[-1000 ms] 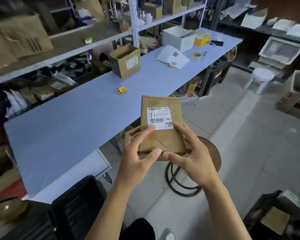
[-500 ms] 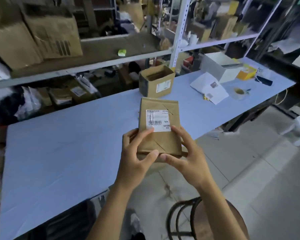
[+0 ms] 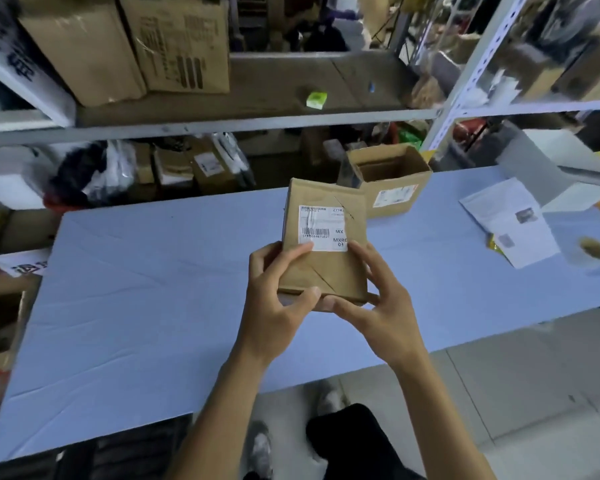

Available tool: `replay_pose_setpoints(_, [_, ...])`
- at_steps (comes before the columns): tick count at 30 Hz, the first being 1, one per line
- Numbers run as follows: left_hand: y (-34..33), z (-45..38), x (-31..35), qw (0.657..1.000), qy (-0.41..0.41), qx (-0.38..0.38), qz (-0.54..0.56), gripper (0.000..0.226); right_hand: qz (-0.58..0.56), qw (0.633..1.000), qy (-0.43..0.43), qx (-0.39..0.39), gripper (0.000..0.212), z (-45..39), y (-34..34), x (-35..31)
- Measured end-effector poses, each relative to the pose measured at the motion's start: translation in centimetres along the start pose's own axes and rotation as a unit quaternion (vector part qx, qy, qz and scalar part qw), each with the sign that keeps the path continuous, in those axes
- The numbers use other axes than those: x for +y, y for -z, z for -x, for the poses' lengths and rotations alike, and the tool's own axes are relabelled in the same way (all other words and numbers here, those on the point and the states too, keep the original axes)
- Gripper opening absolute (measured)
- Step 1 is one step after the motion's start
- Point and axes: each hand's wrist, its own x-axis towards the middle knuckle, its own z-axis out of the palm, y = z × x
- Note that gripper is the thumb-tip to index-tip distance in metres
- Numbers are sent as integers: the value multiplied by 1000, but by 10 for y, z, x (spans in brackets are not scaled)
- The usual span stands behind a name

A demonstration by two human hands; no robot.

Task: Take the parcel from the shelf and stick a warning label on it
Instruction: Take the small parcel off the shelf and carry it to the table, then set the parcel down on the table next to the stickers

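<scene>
Centre frame: brown parcel [image 3: 326,244], white barcode label [image 3: 322,228], creased wrap;
Grip: left hand [image 3: 278,306] and right hand [image 3: 371,303] clasp its lower corners

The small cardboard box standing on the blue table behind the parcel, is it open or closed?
Open. The cardboard box has its top flaps apart, and its dark inside shows from above. Whether it holds anything, I cannot tell.

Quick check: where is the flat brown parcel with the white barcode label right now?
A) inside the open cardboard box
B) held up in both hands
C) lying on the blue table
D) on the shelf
B: the flat brown parcel is gripped at its lower end by the left hand and the right hand, held above the blue table.
</scene>
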Motion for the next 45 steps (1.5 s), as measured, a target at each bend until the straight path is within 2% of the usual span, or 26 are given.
replay_pose_setpoints(4, [-20, -31, -6, 998, 14, 61, -18, 51, 1, 999, 14, -49, 77, -51, 14, 23])
replay_pose_setpoints(10, [-57, -66, -10, 977, 30, 207, -32, 52, -3, 981, 64, -183, 78, -127, 37, 46])
replay_pose_setpoints(16, [-74, -59, -26, 955, 58, 286, -57, 51, -5, 960, 70, -273, 80, -147, 32, 67])
replay_pose_setpoints(22, [-85, -30, -87, 954, 89, 272, -87, 52, -9, 958, 44, -283, 79, -118, 14, 131])
replay_pose_setpoints(27, [-112, -4, -160, 945, 95, 303, -84, 52, -5, 954, 39, -298, 81, -96, -5, 203])
replay_pose_setpoints(32, [-125, 15, -225, 940, 75, 321, -85, 53, -66, 952, 34, -295, 77, -75, -22, 262])
replay_pose_setpoints(36, [-129, 24, -252, 938, 49, 333, -80, 48, -85, 954, 56, -281, 72, -64, -31, 288])
replay_pose_setpoints(40, [-143, 32, -252, 909, 7, 382, -167, 39, -93, 952, 80, -281, 67, -56, -28, 287])
replay_pose_setpoints(42, [-156, 31, -248, 902, 5, 366, -227, 39, -62, 951, 91, -289, 64, -57, -26, 288])
replay_pose_setpoints(45, [-172, 25, -244, 891, 50, 331, -305, 55, -63, 952, 57, -293, 51, -65, -24, 289])
